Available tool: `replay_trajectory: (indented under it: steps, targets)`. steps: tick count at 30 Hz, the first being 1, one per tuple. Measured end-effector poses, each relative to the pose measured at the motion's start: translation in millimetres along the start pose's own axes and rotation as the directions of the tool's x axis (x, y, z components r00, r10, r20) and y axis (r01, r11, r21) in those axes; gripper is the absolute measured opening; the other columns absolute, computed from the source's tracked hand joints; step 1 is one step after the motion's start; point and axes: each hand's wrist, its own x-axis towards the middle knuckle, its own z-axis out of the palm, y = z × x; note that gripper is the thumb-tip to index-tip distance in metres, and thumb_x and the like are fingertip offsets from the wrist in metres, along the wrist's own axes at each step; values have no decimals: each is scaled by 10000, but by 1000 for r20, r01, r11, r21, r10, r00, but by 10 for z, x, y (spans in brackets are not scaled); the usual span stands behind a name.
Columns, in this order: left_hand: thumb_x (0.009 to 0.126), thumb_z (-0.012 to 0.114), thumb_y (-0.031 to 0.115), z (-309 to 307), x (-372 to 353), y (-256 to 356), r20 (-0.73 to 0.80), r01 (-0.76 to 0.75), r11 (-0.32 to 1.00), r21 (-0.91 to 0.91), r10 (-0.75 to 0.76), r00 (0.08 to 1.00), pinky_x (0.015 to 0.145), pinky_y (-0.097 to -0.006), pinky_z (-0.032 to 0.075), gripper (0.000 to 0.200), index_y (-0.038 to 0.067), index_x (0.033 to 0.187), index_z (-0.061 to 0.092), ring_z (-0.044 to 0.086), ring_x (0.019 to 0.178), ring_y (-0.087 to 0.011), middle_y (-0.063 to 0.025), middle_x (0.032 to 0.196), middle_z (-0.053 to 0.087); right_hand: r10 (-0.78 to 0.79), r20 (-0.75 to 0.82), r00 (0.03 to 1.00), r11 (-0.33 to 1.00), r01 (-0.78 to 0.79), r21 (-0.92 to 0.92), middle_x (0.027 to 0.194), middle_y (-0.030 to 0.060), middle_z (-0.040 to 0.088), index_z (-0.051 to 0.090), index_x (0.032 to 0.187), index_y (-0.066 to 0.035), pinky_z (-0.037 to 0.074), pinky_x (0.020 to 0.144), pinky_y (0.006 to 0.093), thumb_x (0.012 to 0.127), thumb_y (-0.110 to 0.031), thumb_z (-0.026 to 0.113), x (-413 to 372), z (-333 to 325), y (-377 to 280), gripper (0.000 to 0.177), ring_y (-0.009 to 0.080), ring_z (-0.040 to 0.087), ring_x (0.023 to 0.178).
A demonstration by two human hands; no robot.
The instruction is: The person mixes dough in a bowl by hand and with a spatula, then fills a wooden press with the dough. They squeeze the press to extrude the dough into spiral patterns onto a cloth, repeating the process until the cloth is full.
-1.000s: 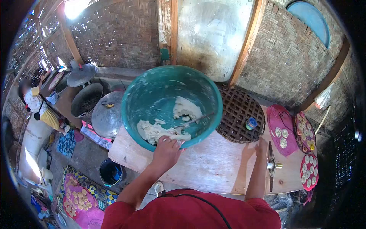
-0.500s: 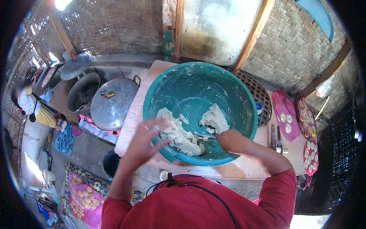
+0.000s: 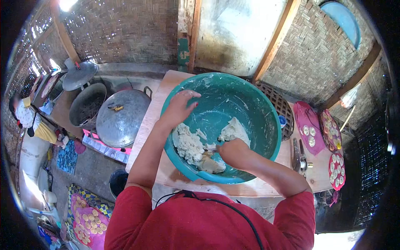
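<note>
Your left hand [image 3: 180, 110] has gone from the eight o'clock side of the green basin [image 3: 196, 177] up to its ten o'clock rim, thumb and fingers spread apart and holding nothing; whether they touch the rim you cannot tell. Your right hand [image 3: 234, 153] has shifted slightly left and sits inside the basin at five o'clock, fingers clamped on the mostly hidden handle of a tool, its blade [image 3: 211, 148] against the pale dough [image 3: 187, 143]. That dough lies from eight round to six o'clock in the basin; a separate lump [image 3: 236, 128] lies toward three, just beyond your right hand. On the table [image 3: 258, 188], a woven rack [image 3: 283, 109] stands beside the basin at two o'clock.
</note>
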Motion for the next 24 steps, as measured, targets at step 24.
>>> replay_trajectory:
  steps: [24]
  targets:
    - [849,600,117,0,-101,-59,60,-18,998,-57,21,998,856,-394,460,151,39,968,650,602,950,-330,-136,984,646,490,8,872,872,-490,-12,753,170,679,696,715,-56,543,634,431,738,-121,568,-476,211,647,146,317,685,713]
